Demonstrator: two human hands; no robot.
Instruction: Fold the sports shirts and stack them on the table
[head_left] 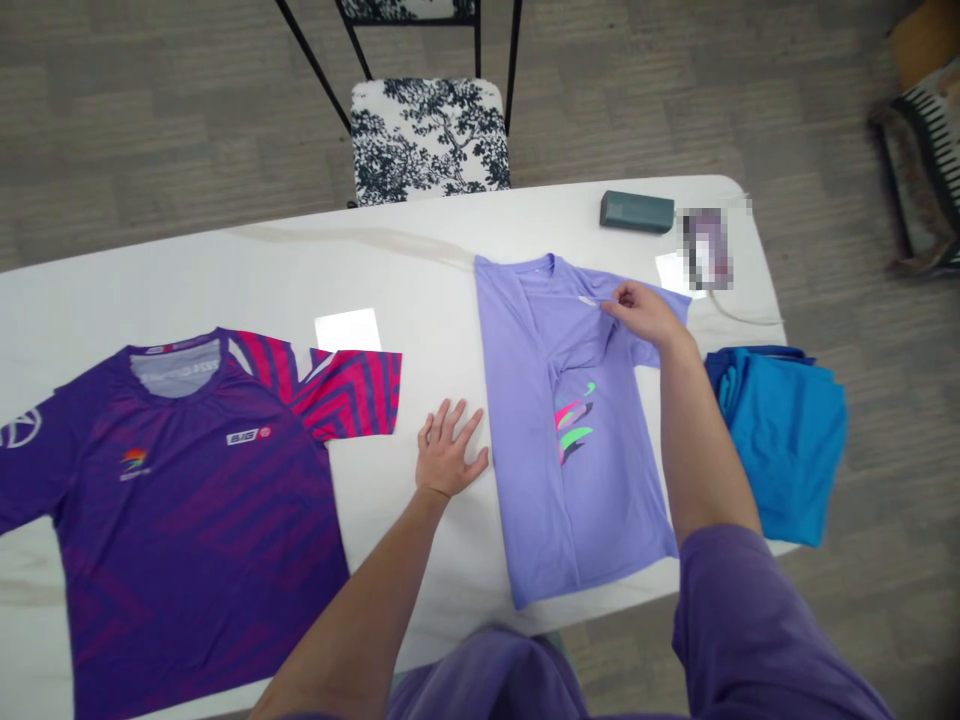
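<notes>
A lavender T-shirt (525, 480) lies on the white table (420, 270), its left side folded inward over the front and partly hiding a bright pink and green print. My right hand (641, 312) pinches some of its fabric near the shoulder, beside a small white mark. My left hand (450, 448) rests flat on the tabletop with fingers spread, just left of the folded edge and holding nothing. Further left, a purple jersey (202, 520) with a pink striped sleeve is laid out flat.
Folded blue clothes (787, 440) are stacked at the table's right edge. Behind are a dark green case (637, 212) and a blurred-out object (706, 250) with a cable. A patterned chair (431, 140) stands at the far side.
</notes>
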